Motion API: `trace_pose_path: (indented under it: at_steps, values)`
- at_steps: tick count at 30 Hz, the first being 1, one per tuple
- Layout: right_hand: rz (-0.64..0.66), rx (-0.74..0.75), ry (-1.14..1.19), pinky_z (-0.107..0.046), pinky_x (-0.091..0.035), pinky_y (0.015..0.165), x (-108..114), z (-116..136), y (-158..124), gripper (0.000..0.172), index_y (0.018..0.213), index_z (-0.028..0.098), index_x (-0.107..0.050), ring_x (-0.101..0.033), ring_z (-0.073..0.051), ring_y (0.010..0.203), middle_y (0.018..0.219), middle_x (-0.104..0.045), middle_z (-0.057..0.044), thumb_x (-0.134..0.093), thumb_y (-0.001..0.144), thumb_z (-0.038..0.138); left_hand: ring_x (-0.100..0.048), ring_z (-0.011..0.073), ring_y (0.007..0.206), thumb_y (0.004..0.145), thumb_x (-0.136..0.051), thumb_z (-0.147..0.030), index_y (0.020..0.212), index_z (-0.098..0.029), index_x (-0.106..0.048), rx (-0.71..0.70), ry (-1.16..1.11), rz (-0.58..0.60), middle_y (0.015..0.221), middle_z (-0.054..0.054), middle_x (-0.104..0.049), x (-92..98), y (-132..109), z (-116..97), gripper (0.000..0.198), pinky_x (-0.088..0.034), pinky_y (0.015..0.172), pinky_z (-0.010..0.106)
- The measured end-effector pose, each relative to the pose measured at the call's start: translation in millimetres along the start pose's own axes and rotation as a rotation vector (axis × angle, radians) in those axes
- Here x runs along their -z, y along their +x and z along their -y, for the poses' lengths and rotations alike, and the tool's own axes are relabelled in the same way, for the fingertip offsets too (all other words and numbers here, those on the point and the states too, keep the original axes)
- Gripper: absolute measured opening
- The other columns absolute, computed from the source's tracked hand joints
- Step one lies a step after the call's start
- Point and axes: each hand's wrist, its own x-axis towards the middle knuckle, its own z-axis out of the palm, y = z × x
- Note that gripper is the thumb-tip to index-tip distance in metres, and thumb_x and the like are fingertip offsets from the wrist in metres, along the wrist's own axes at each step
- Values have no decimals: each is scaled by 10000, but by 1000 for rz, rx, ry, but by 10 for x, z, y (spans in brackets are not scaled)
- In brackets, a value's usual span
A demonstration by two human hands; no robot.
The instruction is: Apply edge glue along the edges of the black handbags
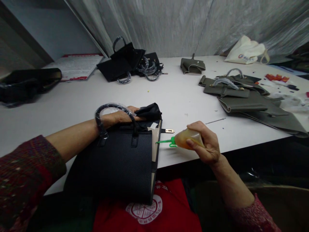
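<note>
Hands: two, left hand (120, 116) and right hand (205, 143). Bottle (187, 139): one. Black handbag (120, 161) at near edge: one. Heap of black bags (130, 62) at back: at least two. Grey-green bag pieces (246, 96): several, count unclear. White cloth bag (246, 50): one. Printed sheet (74, 66): one.

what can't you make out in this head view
Head view:
Fingertips of the left hand: hidden behind the flap of the black handbag.
Nozzle tip of the glue bottle in the right hand: too small to tell if it touches the bag.
Red-bordered sheet: print too small.
Dark object at left: blurred, cut by the edge.
</note>
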Motion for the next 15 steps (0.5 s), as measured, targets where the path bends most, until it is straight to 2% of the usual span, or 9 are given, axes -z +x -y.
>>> trace_pose_path:
  at_steps: [2, 6, 10, 12, 15]
  values:
    - [-40, 18, -29, -335, -459, 705, -1, 4, -6, 379, 1269, 265, -598, -567, -168, 842, 1008, -588, -28, -688, 901, 251, -681, 236, 961, 787, -699, -549, 1127, -257, -742, 7, -20, -7, 1109, 29, -759, -6, 1, 5, 450, -525, 857, 326]
    - [163, -5, 0, -334, -469, 679, -3, 41, -37, 356, 1253, 242, -589, -582, -173, 818, 1002, -612, -39, -679, 911, 285, -678, 228, 931, 797, -698, -535, 1100, -245, -747, 10, -25, -2, 1075, 35, -762, -11, 6, 8, 422, -527, 842, 323]
    - [49, -15, 5, -322, -475, 671, 3, 71, -84, 353, 1251, 253, -592, -588, -170, 828, 1002, -606, -33, -682, 911, 273, -667, 213, 892, 774, -719, -540, 1067, -239, -752, 20, 5, -32, 1018, 27, -760, -16, -8, -21, 422, -513, 812, 304]
    - [92, -19, 11, -322, -477, 663, -6, 85, -124, 346, 1244, 252, -594, -588, -170, 817, 1001, -611, -34, -681, 911, 281, -659, 206, 860, 766, -725, -546, 1049, -225, -752, 46, 19, -49, 987, 28, -757, -27, -38, -68, 429, -503, 783, 295]
    - [154, -27, 37, -340, -485, 672, -36, 112, -200, 353, 1255, 252, -590, -588, -183, 824, 1009, -619, -45, -668, 914, 302, -660, 209, 899, 805, -690, -533, 1126, -226, -732, 66, 5, -44, 1044, 27, -754, -45, -81, -142, 446, -497, 780, 287]
